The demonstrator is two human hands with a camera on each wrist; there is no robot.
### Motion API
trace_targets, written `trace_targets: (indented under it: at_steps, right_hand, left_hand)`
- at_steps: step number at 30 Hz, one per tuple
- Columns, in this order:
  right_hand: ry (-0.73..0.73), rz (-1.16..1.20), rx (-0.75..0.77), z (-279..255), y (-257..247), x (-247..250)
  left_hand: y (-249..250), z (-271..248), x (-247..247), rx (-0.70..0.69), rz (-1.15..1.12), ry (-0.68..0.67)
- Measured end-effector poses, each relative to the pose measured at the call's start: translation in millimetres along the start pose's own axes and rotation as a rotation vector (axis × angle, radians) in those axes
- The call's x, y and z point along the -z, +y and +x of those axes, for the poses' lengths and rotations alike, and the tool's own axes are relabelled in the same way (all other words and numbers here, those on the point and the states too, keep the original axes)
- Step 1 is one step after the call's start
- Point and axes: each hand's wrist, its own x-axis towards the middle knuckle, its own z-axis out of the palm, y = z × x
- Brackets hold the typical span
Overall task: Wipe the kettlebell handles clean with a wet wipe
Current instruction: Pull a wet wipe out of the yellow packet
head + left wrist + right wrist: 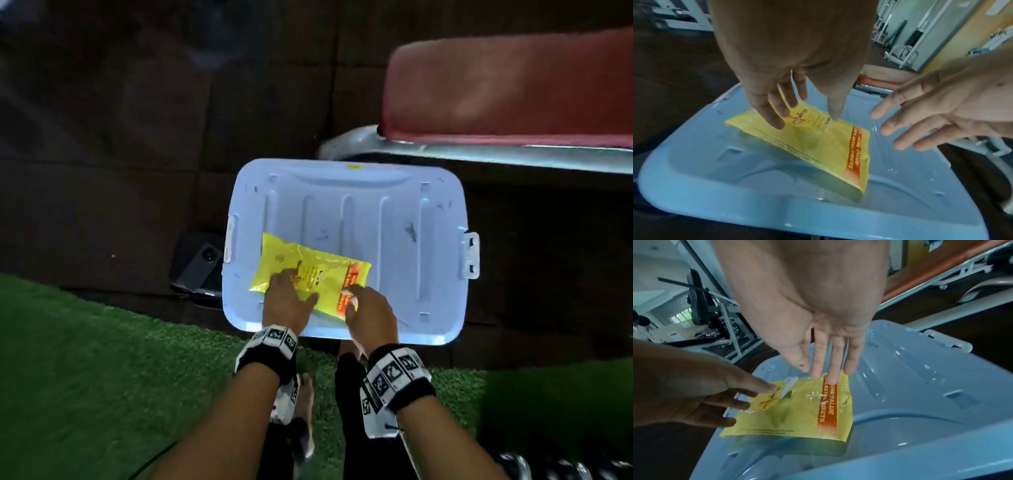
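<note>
A yellow wet wipe pack [308, 270] with an orange band lies flat on a blue bin lid [394, 222]. My left hand [294, 279] is on the pack's middle. In the left wrist view its thumb and fingers [777, 116] pinch the clear labelled seal flap [803, 118], which stands lifted off the pack [818, 146]. A white wipe [789, 382] pokes out beside the flap. My right hand [826, 374] has straight fingers, with the fingertips resting on the orange band at the pack's [793, 418] right end. No kettlebell is clearly visible.
The bin stands on dark rubber floor tiles. A red padded bench [513, 92] on a pale metal frame runs behind it to the right. A dark object [200, 263] sits against the bin's left side. Green turf [85, 359] lies under my legs.
</note>
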Motion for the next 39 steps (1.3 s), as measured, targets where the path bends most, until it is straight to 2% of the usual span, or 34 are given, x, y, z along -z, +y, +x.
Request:
trace_targets:
  at_steps: [5,10,14,17,21,28,36,39]
  right_hand:
    - [-0.013,-0.005,-0.047,48,6,-18]
    - [-0.018,0.16,-0.053,61,6,-35]
    - [0.026,0.244,0.051,66,-9,-49]
    - [0.011,0.128,0.114,74,-23,-61]
    - [-0.023,-0.011,0.037,87,-38,-74]
    - [-0.082,-0.058,-0.109,103,-44,-75]
    - [-0.01,-0.207,-0.082,103,-52,-90]
    - [0.008,-0.151,-0.06,104,-51,-94]
  left_hand:
    - [0,39,-22,-0.022,0.168,0.102]
    - [-25,53,-13,0.037,-0.1,0.185]
    - [-39,50,0,-0.004,-0.182,0.141]
    - [-44,52,5,-0.022,-0.19,0.072]
    - [-44,55,7,-0.049,-0.174,0.011]
    - [-44,57,6,-0.056,-0.218,0.0]
    - [-40,59,4,-0.05,-0.233,-0.01]
    - [-40,60,3,-0.044,-0.211,-0.021]
